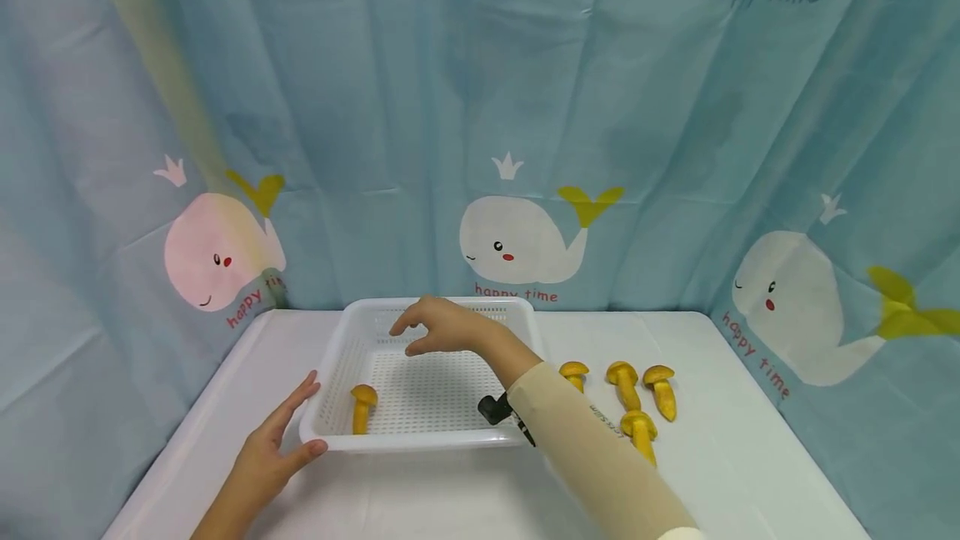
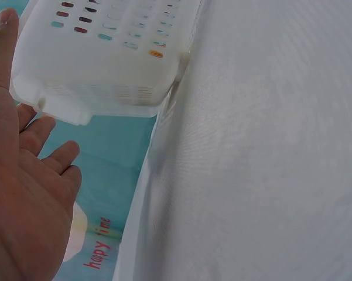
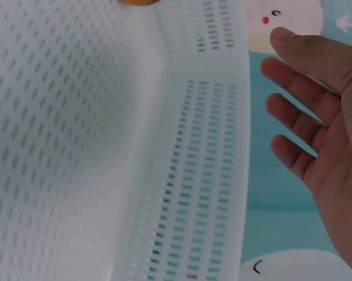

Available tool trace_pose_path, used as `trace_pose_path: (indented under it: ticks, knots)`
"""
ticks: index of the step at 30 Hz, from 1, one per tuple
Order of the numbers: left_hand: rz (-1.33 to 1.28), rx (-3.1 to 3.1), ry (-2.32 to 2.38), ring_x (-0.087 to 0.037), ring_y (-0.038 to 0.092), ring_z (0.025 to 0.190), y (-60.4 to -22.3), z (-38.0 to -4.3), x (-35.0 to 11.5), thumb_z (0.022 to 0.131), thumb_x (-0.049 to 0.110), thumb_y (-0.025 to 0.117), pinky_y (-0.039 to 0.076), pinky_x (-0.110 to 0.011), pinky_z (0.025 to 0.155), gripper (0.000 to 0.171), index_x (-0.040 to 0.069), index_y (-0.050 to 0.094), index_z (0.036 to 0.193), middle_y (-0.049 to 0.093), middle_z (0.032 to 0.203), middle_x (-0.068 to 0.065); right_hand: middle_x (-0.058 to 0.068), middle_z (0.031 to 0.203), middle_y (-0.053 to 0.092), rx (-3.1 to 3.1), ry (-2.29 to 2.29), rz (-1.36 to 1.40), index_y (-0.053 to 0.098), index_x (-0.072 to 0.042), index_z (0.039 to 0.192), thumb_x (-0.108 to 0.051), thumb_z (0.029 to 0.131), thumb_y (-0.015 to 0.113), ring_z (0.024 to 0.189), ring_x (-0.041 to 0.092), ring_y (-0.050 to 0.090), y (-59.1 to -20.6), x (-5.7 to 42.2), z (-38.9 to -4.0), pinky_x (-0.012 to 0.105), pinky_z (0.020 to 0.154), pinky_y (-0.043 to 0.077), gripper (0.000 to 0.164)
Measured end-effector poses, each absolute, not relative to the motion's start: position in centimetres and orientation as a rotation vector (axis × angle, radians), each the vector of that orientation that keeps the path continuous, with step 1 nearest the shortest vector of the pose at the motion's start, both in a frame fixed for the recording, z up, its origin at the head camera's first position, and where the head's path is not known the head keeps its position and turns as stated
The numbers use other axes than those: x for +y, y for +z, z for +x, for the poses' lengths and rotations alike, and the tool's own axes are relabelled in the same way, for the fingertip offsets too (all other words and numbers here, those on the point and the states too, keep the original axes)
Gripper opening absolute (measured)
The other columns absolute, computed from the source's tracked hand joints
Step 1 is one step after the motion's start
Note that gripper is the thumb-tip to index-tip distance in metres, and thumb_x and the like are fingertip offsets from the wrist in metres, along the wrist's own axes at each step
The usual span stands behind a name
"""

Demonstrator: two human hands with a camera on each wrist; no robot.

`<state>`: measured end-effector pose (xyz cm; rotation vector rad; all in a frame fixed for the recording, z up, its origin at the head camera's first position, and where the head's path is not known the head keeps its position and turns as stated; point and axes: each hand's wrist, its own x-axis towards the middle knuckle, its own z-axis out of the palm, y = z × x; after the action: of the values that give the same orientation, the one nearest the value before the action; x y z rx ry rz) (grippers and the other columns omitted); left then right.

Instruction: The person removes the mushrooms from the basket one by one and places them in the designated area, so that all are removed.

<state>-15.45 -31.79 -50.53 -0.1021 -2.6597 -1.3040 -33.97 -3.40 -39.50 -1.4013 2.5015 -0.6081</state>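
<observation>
A white perforated plastic basket stands on the table, with one yellow-brown mushroom upright against its front left part. At the basket's left side is my left hand, thumb and forefinger spread around the front left corner, at or very near the rim. The left wrist view shows that hand beside the basket wall, its fingers loosely bent. My right hand hovers over the back of the basket with relaxed fingers and holds nothing. The right wrist view shows bare space between its thumb and fingers.
Right of the basket, several mushrooms lie on the white tabletop, partly behind the right forearm. A light blue curtain with whale prints hangs behind the table and along both sides.
</observation>
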Motion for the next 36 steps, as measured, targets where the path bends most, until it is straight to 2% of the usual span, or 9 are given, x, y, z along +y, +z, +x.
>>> trace_pose_path:
  ticks: [3,6,8,10,18,23,28,31,36]
  knots:
    - [-0.097,-2.661,-1.304,-0.034,0.020,0.155,-50.5,-15.4,-31.8,0.089,0.027,0.082,0.029,-0.081,0.106,0.083,0.034,0.038,0.159,0.025,0.169,0.006,-0.016,0.128,0.068,2.486,-0.620,-1.404,0.071,-0.024,0.129,-0.026,0.094,0.077,0.121,0.011,0.058,-40.3,-4.7,-33.9,0.020,0.099,0.050,0.035]
    - [-0.115,-2.647,-1.313,-0.008,0.016,0.156,-50.6,-15.3,-31.9,0.088,0.025,0.082,0.029,-0.082,0.105,0.083,0.033,0.038,0.159,0.026,0.169,0.005,-0.015,0.125,0.069,2.450,-0.634,-1.425,0.072,-0.022,0.128,-0.026,0.093,0.078,0.117,0.008,0.059,-41.0,-6.0,-33.9,0.020,0.100,0.051,0.036]
    - [-0.137,-2.633,-1.319,0.013,0.013,0.147,-50.7,-15.3,-31.9,0.089,0.023,0.081,0.030,-0.082,0.104,0.083,0.032,0.038,0.159,0.026,0.169,0.005,-0.015,0.124,0.070,2.438,-0.626,-1.425,0.072,-0.022,0.128,-0.027,0.092,0.079,0.115,0.007,0.060,-41.4,-6.7,-33.9,0.020,0.099,0.052,0.036]
    - [-0.154,-2.622,-1.324,0.026,0.014,0.136,-50.8,-15.4,-31.9,0.088,0.022,0.082,0.030,-0.082,0.104,0.082,0.031,0.039,0.158,0.028,0.169,0.005,-0.014,0.124,0.071,2.431,-0.612,-1.422,0.072,-0.021,0.127,-0.027,0.092,0.079,0.114,0.006,0.060,-41.7,-7.2,-34.0,0.020,0.099,0.052,0.037]
    - [-0.150,-2.620,-1.321,0.027,0.014,0.134,-50.7,-15.4,-31.8,0.087,0.022,0.082,0.030,-0.083,0.103,0.083,0.033,0.039,0.158,0.029,0.168,0.005,-0.007,0.127,0.072,2.335,-0.629,-1.357,0.072,-0.016,0.128,-0.023,0.091,0.080,0.119,0.017,0.062,-42.8,-8.6,-33.9,0.017,0.097,0.051,0.038]
    - [-0.147,-2.619,-1.341,0.011,0.015,0.148,-50.5,-15.3,-31.6,0.087,0.021,0.083,0.029,-0.083,0.104,0.083,0.031,0.040,0.158,0.029,0.168,0.004,-0.008,0.123,0.073,2.284,-0.639,-1.273,0.074,-0.015,0.125,-0.021,0.089,0.081,0.120,0.020,0.063,-43.5,-9.2,-33.7,0.017,0.094,0.051,0.037]
    - [-0.108,-2.643,-1.325,-0.025,0.019,0.156,-50.3,-15.3,-31.6,0.086,0.025,0.083,0.028,-0.082,0.105,0.084,0.034,0.040,0.157,0.028,0.168,0.006,-0.011,0.120,0.073,2.233,-0.626,-1.250,0.074,-0.015,0.125,-0.019,0.088,0.083,0.119,0.019,0.063,-44.1,-9.8,-33.8,0.017,0.095,0.051,0.038]
    - [-0.120,-2.637,-1.315,-0.036,0.022,0.154,-50.4,-15.3,-31.6,0.086,0.024,0.083,0.029,-0.082,0.105,0.084,0.033,0.040,0.158,0.028,0.168,0.006,-0.009,0.121,0.073,2.187,-0.612,-1.239,0.072,-0.014,0.127,-0.018,0.087,0.083,0.119,0.017,0.063,-44.3,-10.2,-34.0,0.018,0.096,0.051,0.042]
    - [-0.159,-2.608,-1.324,0.010,0.016,0.149,-50.9,-15.5,-31.9,0.086,0.020,0.083,0.030,-0.079,0.107,0.084,0.032,0.040,0.158,0.029,0.168,0.006,-0.012,0.116,0.072,2.112,-0.569,-1.231,0.072,-0.017,0.128,-0.017,0.088,0.082,0.117,0.012,0.063,-45.1,-10.9,-34.4,0.016,0.094,0.051,0.041]
